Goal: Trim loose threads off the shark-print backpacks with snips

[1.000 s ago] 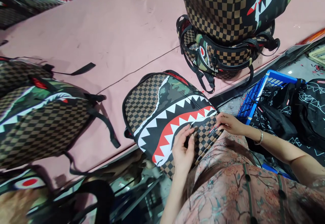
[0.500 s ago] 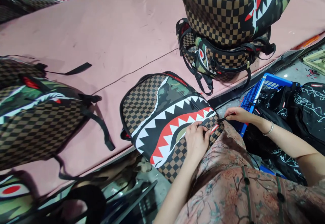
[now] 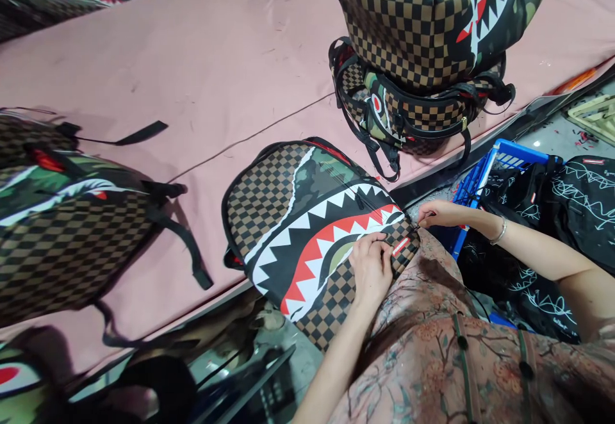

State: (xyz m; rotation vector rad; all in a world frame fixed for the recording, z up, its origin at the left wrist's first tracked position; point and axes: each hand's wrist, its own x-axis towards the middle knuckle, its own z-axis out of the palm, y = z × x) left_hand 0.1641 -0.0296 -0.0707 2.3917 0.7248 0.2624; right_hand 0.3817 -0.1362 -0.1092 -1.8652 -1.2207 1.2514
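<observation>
A backpack (image 3: 269, 187) with brown-and-black checks, camouflage and a printed shark mouth lies tilted, partly on the pink table's edge and partly against my lap. My left hand (image 3: 372, 267) presses on its checked lower part with curled fingers, beside a small red-and-white label (image 3: 400, 246). At the bag's right-hand edge, my right hand (image 3: 432, 214) is closed in a pinch. Something thin and dark shows at those fingertips, too small to identify.
Two similar bags (image 3: 403, 33) are stacked at the back right of the pink table (image 3: 192, 65). Another checked backpack (image 3: 72, 238) lies at left, its straps trailing. On my right, a blue crate (image 3: 521, 152) stands by black bags (image 3: 586, 200) with white scribbled patterns.
My right hand has moved slightly left, closer to the bag's edge, and less of the dark thing at its fingertips shows. My left hand stays on the bag. The view has shifted slightly.
</observation>
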